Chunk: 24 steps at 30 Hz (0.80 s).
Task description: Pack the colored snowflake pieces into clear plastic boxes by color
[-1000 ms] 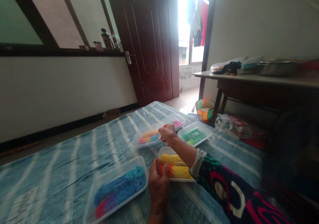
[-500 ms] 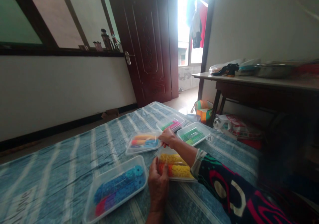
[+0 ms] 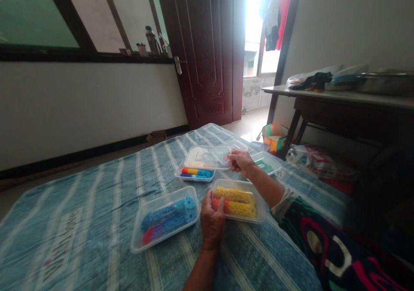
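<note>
My left hand [image 3: 212, 222] grips the near left side of a clear plastic box [image 3: 261, 204] that holds yellow and orange-red pieces [image 3: 237, 200]. My right hand [image 3: 242, 164] pinches the right end of a clear plastic lid [image 3: 207, 157]. Tilted, the lid hangs over a smaller clear box [image 3: 196, 179] of red, yellow and blue pieces. To the left of my left hand lies another clear box [image 3: 137, 235] with blue, purple and pink pieces. Behind my right hand, a box with green pieces [image 3: 263, 166] is partly hidden.
A blue striped cloth [image 3: 106, 222] covers the surface under the boxes. Another clear box [image 3: 241, 145] stands at the back, mostly hidden. A table [image 3: 323, 93] with bags and a metal basin is at the right, and a brown door [image 3: 207, 67] stands beyond.
My right hand has raised the lid off the box of red, yellow and blue pieces, uncovering part of them. My left hand stays on the yellow box. The view has shifted slightly.
</note>
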Each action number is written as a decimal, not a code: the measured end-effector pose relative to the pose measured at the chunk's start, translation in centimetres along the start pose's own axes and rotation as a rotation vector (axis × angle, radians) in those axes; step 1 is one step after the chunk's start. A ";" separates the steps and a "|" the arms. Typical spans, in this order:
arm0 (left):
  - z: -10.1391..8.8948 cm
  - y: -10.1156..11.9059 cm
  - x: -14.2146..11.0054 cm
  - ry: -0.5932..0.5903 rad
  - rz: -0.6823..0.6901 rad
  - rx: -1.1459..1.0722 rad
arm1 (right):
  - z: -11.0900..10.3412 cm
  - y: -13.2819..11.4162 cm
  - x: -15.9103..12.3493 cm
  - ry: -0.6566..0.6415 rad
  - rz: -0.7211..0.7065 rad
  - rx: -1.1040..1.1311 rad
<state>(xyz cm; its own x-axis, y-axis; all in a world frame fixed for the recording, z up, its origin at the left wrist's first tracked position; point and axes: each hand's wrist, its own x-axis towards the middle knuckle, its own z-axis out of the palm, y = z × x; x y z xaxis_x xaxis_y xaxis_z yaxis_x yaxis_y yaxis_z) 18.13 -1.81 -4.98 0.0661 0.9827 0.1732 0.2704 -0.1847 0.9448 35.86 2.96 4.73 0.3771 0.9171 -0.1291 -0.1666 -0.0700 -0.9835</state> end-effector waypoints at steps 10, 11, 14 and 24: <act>0.0 0.1 -0.1 -0.006 0.013 0.002 | -8.6 0.3 -4.5 0.224 -0.125 0.182; 0.0 0.1 -0.1 -0.005 0.016 0.009 | -10.4 0.6 -5.6 0.310 -0.165 0.228; 0.0 0.1 -0.1 -0.009 0.017 0.016 | -16.1 2.5 -9.2 0.580 -0.246 0.283; 0.2 -0.2 0.1 0.006 0.031 0.023 | -25.4 5.8 -17.8 0.976 -0.335 0.004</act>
<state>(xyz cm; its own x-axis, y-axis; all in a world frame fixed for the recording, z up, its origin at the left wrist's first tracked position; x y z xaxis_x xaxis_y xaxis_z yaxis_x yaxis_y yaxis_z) 18.29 -1.68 -5.19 0.0691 0.9766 0.2037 0.2903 -0.2151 0.9325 51.35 -23.79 -1.83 0.9798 0.1715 0.1032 0.0807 0.1336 -0.9877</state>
